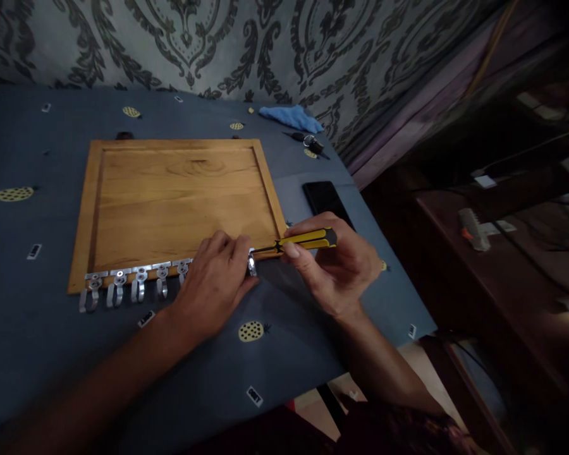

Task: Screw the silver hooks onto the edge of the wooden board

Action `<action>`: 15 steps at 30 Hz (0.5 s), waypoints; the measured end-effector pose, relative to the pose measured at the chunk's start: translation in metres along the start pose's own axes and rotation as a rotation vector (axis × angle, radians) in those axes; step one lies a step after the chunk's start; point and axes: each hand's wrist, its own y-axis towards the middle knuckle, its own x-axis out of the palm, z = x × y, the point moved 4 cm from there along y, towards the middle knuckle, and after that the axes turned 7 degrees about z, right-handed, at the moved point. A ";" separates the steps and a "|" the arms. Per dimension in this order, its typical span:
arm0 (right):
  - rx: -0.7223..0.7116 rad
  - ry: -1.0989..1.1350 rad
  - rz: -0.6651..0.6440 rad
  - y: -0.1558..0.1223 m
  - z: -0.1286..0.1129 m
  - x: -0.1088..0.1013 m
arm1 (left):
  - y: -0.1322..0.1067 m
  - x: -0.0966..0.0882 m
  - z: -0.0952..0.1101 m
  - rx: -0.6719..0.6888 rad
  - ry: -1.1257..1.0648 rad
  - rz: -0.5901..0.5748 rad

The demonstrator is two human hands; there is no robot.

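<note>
A wooden panel (180, 196) with a raised frame lies flat on the table. Along its near edge runs a metal hook rail (141, 273) with several silver hooks. My left hand (218, 278) is closed over the right part of this rail, fingers bent across the panel's edge and covering some hooks. One hook (251, 263) shows just beyond its fingertips. Between the thumb and fingers of my right hand (341, 268) is a yellow and black screwdriver (308, 239), held nearly level. Its shaft points left to the rail's end by my left fingers; whether the tip touches a screw is hidden.
A black phone (327, 199) lies right of the panel, partly behind my right hand. Farther back are a small dark tool (308, 143) and a blue cloth (291, 117). The table's blue cover (23, 145) meets a patterned wall; dark red furniture (493, 284) stands at the right.
</note>
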 end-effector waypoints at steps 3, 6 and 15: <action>-0.007 0.003 -0.008 0.001 0.000 0.000 | 0.000 0.000 0.000 0.002 0.009 0.000; 0.013 0.014 -0.028 0.002 -0.001 0.001 | 0.000 -0.001 0.000 -0.003 0.010 -0.004; -0.008 0.010 -0.088 0.003 -0.004 0.002 | 0.002 0.000 0.000 -0.039 0.020 -0.040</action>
